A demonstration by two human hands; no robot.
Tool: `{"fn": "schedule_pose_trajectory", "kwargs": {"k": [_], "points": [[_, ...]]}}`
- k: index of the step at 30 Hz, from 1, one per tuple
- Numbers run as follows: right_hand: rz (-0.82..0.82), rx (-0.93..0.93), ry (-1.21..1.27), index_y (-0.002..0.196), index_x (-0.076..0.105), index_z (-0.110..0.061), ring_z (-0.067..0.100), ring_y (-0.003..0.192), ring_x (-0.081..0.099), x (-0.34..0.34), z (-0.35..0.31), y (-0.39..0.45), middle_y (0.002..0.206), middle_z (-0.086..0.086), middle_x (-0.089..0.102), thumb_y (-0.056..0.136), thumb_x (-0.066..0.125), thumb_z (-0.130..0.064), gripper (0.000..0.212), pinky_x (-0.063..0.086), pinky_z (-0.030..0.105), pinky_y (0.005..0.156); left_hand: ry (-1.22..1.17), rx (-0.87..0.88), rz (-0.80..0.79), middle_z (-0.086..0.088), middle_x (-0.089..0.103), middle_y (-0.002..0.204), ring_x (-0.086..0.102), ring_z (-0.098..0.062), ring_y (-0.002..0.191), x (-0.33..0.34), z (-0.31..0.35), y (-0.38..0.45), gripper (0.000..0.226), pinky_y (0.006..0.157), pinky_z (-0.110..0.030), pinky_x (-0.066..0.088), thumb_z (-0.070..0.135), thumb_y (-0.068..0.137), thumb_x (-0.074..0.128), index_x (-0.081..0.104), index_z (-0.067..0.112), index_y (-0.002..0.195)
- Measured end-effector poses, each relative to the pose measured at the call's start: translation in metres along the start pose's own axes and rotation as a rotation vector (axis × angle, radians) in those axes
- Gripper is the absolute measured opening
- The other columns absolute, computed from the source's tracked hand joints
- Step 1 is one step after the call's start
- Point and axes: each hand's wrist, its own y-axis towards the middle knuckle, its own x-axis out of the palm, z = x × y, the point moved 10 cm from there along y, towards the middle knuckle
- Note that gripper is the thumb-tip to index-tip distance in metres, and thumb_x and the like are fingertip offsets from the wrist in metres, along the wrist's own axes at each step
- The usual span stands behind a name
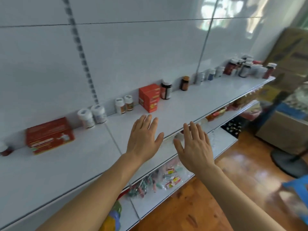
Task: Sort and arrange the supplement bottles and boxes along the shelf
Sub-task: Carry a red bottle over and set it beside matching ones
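Observation:
A long white shelf carries supplements along its back wall. From the left: a flat red box, two white bottles, two smaller white bottles, an upright red box, a dark bottle with a red label, a brown bottle, several small white bottles, and a cluster of dark bottles at the far right end. My left hand hovers flat over the shelf's front, fingers apart and empty. My right hand hovers beyond the shelf's front edge, also spread and empty.
A small red-bottomed bottle sits at the left edge. A lower shelf holds bagged small goods. Wooden floor lies to the right, with a fan base, cardboard boxes and a glass counter.

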Motion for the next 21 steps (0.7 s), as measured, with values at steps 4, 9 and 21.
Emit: {"fn": "schedule_pose_trajectory", "kwargs": {"k": [4, 9, 21], "points": [[0.018, 0.099, -0.003, 0.157, 0.005, -0.018, 0.025, 0.152, -0.003, -0.012, 0.089, 0.021, 0.165, 0.006, 0.003, 0.097, 0.013, -0.064, 0.076, 0.004, 0.043, 0.123, -0.011, 0.111, -0.040, -0.011, 0.027, 0.159, 0.017, -0.027, 0.149, 0.031, 0.076, 0.057, 0.064, 0.121, -0.043, 0.014, 0.051, 0.099, 0.034, 0.031, 0.015, 0.152], [0.045, 0.207, -0.051, 0.157, 0.008, -0.017, 0.026, 0.152, -0.001, -0.023, 0.194, 0.054, 0.165, 0.007, 0.008, 0.098, 0.016, -0.064, 0.076, 0.005, 0.043, 0.123, -0.046, 0.238, -0.058, -0.010, 0.022, 0.161, 0.014, -0.026, 0.149, 0.074, 0.168, 0.134, 0.063, 0.122, -0.042, 0.011, 0.050, 0.100, 0.032, 0.027, 0.017, 0.153], [0.091, 0.418, -0.094, 0.157, 0.010, -0.018, 0.024, 0.152, -0.001, -0.058, 0.414, 0.152, 0.165, 0.005, 0.009, 0.098, 0.019, -0.061, 0.073, 0.007, 0.042, 0.124, -0.149, 0.427, -0.106, -0.008, 0.033, 0.157, 0.023, -0.026, 0.146, 0.165, 0.359, 0.319, 0.060, 0.121, -0.041, 0.015, 0.051, 0.099, 0.033, 0.036, 0.018, 0.149]]}}
